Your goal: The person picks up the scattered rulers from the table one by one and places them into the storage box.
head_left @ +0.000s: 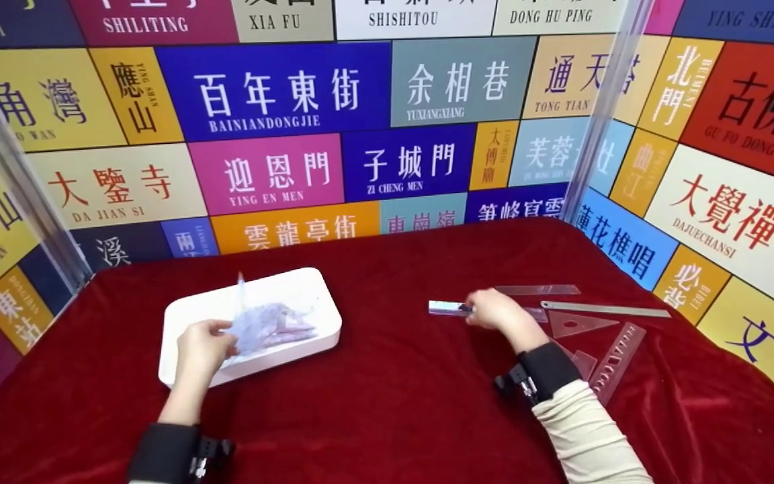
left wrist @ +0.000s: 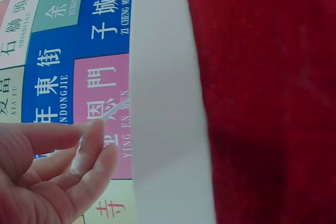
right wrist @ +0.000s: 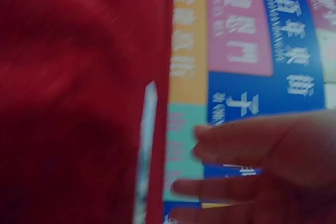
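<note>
Sign-covered wall [head_left: 273, 87] behind red cloth [head_left: 387, 390]. On cloth, white tray [head_left: 306, 347] with heap of clear plastic [head_left: 286, 324]. Right hand [head_left: 498, 312], fingers apart, beside shiny ruler [head_left: 446, 308]. Left hand [head_left: 200, 346] pinches clear piece [left wrist: 116, 108] at tray.

From afar I saw a tray [head_left: 279, 357] at left on the cloth [head_left: 387, 390], rulers [head_left: 629, 310] and set square [head_left: 590, 324] right, backdrop [head_left: 377, 101] behind.

Blue panel [head_left: 273, 92] BAINIANDONGJIE, white panel [head_left: 414, 20] SHISHITOU

Clr pc. [head_left: 242, 314] over tray [head_left: 286, 358], ruler [head_left: 446, 308] R
</note>
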{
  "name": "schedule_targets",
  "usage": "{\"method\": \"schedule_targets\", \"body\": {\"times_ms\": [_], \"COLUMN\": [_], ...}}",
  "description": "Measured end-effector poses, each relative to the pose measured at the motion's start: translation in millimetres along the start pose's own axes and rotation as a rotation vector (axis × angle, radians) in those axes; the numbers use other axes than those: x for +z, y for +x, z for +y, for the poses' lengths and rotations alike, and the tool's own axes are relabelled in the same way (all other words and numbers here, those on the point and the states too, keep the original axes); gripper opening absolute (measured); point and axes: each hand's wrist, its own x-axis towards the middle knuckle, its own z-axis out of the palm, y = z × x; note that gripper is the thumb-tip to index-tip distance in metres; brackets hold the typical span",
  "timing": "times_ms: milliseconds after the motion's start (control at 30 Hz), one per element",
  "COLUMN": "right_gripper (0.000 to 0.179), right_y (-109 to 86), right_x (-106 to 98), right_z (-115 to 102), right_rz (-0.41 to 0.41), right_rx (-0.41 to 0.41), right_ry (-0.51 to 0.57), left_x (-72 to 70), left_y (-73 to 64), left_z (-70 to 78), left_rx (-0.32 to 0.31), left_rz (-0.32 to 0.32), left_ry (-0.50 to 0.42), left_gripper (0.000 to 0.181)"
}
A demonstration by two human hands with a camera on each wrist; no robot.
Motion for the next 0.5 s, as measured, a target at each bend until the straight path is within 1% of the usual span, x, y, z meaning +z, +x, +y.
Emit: {"method": "schedule_targets", "body": {"times_ms": [67, 100, 167, 267, 367, 433, 500], "right_gripper": [0.026, 0.028, 0.030, 0.037, 0.043, 0.046, 0.044], "right_y": [-0.7, -0.8, -0.5, -0.2, -0.4, -1.0, -1.9], "right_x": [4, 5, 8, 10, 10, 11, 12], "right_z": [7, 10, 13, 16, 18, 20, 22], "right_rz": [-0.090, -0.118, -0.159, -0.187, -0.201, -0.208, -0.203], "right_rx": [0.041, 0.042, 0.047, 0.022, 0.022, 0.024, 0.014], "right_ry": [-0.053, -0.069, -0.062, -0.065, -0.056, -0.058, -0.078], "left_x": [1.0, 1.6, 2.7, 4.2, 5.3, 5.8, 6.3], "left_y": [0.7, 0.9, 1.3, 0.6, -0.4, -1.1, -1.2], "left_z": [-1.6, -2.0, -3.8, -6.3, -7.9, -7.8, -7.6], "left_rx": [-0.005, -0.001, 0.013, 0.039, 0.070, 0.085, 0.087], "left_rz": [-0.027, -0.031, -0.031, -0.030, -0.040, -0.053, -0.079], "left_ry": [0.027, 0.046, 0.095, 0.169, 0.242, 0.280, 0.315], "left_gripper": [0.037, 0.037, 0.038, 0.040, 0.041, 0.041, 0.039]}}
